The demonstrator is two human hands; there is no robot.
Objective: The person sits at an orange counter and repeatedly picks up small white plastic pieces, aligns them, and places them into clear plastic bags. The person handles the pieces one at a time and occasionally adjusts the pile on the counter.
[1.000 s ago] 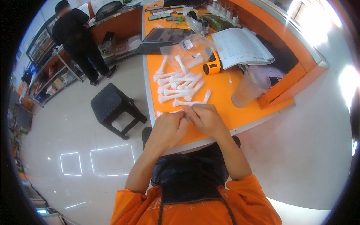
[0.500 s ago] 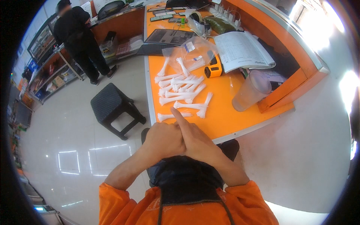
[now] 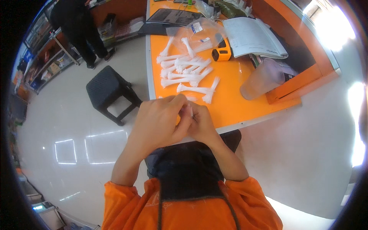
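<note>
My left hand [image 3: 158, 119] and my right hand [image 3: 203, 123] meet over the table's near edge, fingers curled and pressed together. A small whitish bit shows between the fingertips, too covered to name. Just beyond them lie several bundles of thin white strips [image 3: 184, 78] that look like cable ties, most heaped side by side. Two bundles cross nearest my right hand, one of them a slanting bundle [image 3: 211, 91]. Another white bundle is partly hidden behind my hands.
On the orange table [image 3: 230, 111] are a clear plastic bag [image 3: 211, 30], a yellow-and-black tool [image 3: 222, 53], an open booklet [image 3: 255, 38], a translucent cup [image 3: 262, 78] and a dark tablet-like panel [image 3: 172, 16]. A black stool [image 3: 109, 86] stands left; a person [image 3: 78, 28] stands farther off.
My hands have risen and moved forward, from clasped near my lap to fingertips together over the table edge. The right hand's raised finger has curled in. The view has tilted down.
</note>
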